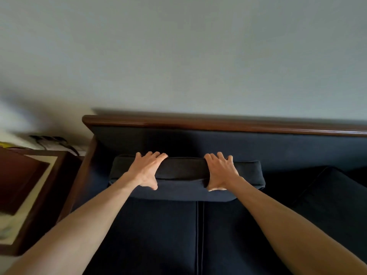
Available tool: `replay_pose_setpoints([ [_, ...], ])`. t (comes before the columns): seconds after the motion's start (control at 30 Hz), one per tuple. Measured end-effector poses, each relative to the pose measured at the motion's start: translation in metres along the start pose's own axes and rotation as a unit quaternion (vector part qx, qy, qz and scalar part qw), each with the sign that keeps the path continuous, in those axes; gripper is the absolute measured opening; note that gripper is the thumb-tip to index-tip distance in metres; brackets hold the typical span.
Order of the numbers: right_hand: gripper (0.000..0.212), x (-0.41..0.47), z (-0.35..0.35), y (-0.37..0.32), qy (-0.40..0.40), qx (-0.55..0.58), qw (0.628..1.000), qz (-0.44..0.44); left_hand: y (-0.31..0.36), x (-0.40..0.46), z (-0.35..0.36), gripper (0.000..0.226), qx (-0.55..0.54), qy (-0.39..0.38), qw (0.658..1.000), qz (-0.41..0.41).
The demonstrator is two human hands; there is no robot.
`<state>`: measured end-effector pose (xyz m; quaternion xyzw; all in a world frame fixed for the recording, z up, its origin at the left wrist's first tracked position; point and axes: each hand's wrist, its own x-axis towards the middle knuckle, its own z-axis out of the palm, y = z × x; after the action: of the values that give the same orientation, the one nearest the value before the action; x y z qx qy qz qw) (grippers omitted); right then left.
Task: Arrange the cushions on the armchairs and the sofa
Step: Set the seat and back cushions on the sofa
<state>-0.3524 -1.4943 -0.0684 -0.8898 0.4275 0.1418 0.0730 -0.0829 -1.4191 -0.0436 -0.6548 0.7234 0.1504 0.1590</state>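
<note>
A dark navy back cushion (184,171) stands on edge on the sofa seat (158,235), a little in front of the sofa's navy backrest (218,143). My left hand (148,170) grips its top edge left of centre, fingers over the far side and thumb on the near face. My right hand (220,172) holds the same edge right of centre in the same way. A second navy cushion (327,193) lies on the seat at the right, partly cut off by the frame.
A brown wooden rail (198,123) tops the sofa back against a pale wall. The wooden armrest (79,181) runs down the left side. Beside it stands a dark wooden side table (29,195) with a pale top border.
</note>
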Motion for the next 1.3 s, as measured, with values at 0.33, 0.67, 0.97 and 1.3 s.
replay_pose_setpoints([
  [0.33,0.097,0.064,-0.004,-0.135,-0.020,0.037,0.999,-0.004,-0.138,-0.036,0.037,0.114,-0.008,-0.011,1.000,-0.017],
  [0.67,0.112,0.068,0.013,-0.137,0.006,0.029,0.999,-0.012,-0.144,-0.028,0.061,0.124,0.008,0.026,1.000,0.008],
  [0.97,0.110,0.102,-0.022,-0.154,0.004,0.051,0.999,0.016,-0.185,-0.008,0.029,0.115,-0.006,0.038,0.999,0.017],
  [1.3,0.108,0.116,-0.011,-0.151,-0.023,0.053,0.998,0.037,-0.188,0.007,0.044,0.109,-0.018,0.053,0.998,0.019],
])
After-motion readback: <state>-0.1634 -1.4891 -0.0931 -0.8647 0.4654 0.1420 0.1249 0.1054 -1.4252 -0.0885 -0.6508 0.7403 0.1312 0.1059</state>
